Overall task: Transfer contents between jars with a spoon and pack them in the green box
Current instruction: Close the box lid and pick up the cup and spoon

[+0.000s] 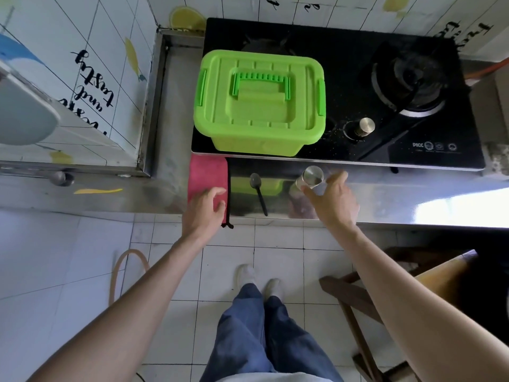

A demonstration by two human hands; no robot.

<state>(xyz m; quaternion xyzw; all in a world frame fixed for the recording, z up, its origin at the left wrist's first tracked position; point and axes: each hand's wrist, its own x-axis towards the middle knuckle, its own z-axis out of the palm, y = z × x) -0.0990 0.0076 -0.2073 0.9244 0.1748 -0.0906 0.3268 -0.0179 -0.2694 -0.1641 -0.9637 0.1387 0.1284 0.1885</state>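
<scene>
Faces a steel counter [399,194] fronting a black gas hob [358,78], closed green box [259,106] on top. Hovers left hand [203,210] loose-fingered over red cloth [206,172], right hand [334,202] spread-fingered beside jar [309,177]; spoon [259,191] between.

Bright lime-green box [259,103], lid and latches same green. Glossy black hob [385,78], small white printing, 1 brass-coloured knob [364,126]. Pinkish-red cloth [206,175], black edging. Black spoon [257,188]. Silver top on jar [309,177]. Grey steel counter [399,194] (mirrors box's green). White wall tiles [96,78]: black script lettering, yellow lemon shapes. White floor tiles [68,257], dark grout. Blue jeans [248,326], 2 off-white shoes [245,274].
</scene>
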